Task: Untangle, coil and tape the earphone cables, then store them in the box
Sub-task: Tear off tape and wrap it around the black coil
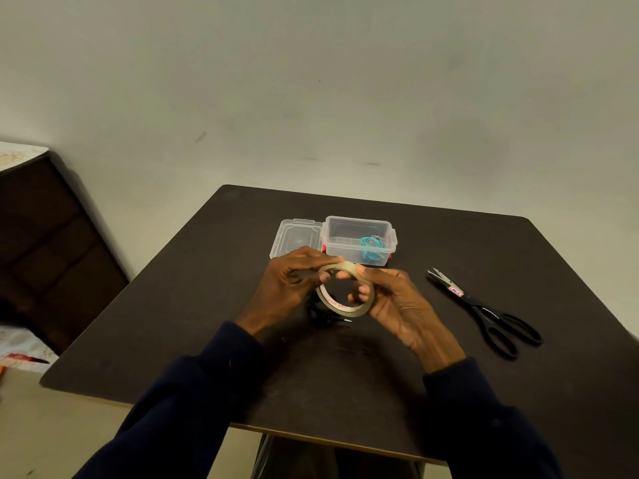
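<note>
Both hands hold a roll of clear tape (345,307) above the dark table (449,392). My right hand (390,299) grips the roll with fingers through its hole. My left hand (294,276) pinches the roll's top edge with thumb and fingertips. A black earphone cable (320,314) lies coiled on the table under the roll, partly hidden. Behind the hands stands a clear plastic box (359,224) with a coiled turquoise earphone cable (370,248) inside.
The box's clear lid (297,236) lies flat to the left of the box. Black scissors (487,314) lie on the table to the right of my hands. A dark cabinet (52,250) stands left of the table, against the wall.
</note>
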`<state>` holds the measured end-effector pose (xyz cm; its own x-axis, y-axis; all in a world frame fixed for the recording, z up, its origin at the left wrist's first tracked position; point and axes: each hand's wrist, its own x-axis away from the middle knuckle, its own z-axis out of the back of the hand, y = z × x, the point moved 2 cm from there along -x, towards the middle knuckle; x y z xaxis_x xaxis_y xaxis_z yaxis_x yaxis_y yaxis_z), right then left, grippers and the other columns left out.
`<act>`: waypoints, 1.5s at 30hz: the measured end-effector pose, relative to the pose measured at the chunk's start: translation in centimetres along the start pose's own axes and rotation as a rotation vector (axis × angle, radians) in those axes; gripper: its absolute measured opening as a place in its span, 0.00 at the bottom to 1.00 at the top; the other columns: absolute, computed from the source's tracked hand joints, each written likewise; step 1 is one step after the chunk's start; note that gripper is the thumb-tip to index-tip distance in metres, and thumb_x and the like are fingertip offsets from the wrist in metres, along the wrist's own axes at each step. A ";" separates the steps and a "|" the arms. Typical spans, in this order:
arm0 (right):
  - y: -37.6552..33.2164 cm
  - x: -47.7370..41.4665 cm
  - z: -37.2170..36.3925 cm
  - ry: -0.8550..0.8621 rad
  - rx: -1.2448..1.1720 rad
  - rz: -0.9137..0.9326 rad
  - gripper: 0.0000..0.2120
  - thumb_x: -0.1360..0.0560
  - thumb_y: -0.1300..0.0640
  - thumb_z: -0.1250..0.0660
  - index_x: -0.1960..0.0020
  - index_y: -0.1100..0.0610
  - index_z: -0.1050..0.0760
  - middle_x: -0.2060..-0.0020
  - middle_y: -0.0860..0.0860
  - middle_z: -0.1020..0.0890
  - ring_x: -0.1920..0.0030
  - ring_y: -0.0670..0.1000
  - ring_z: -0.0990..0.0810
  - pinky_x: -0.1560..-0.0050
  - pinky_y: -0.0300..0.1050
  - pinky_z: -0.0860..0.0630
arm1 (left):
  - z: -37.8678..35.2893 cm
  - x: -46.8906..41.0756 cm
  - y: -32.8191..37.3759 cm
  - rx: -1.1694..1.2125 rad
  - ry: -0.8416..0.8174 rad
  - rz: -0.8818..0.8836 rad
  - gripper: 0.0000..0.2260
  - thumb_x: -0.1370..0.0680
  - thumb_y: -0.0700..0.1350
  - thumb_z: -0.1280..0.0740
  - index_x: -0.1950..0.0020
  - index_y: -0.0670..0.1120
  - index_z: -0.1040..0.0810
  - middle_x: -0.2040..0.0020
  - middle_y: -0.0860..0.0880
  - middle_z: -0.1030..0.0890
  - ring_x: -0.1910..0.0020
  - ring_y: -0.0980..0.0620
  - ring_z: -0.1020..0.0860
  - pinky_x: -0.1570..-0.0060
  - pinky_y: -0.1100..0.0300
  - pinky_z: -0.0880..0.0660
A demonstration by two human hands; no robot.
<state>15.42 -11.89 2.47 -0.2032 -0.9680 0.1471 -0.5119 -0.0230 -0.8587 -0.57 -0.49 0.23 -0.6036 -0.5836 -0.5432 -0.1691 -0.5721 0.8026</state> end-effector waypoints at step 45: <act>0.6 -0.5 -0.5 0.194 -0.028 0.015 0.09 0.23 0.63 0.30 0.46 0.68 0.20 0.66 0.57 0.16 0.75 0.44 0.28 0.61 0.43 0.25 | -0.2 -0.6 0.3 -0.292 -0.023 -0.190 0.12 0.22 0.37 0.30 0.38 0.44 0.16 0.47 0.47 0.18 0.48 0.50 0.18 0.48 0.57 0.19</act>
<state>14.81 -11.32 2.14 -0.3670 -0.9017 0.2287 -0.5299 0.0005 -0.8481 -0.11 -0.42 0.75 -0.6010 -0.4391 -0.6679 -0.0521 -0.8123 0.5809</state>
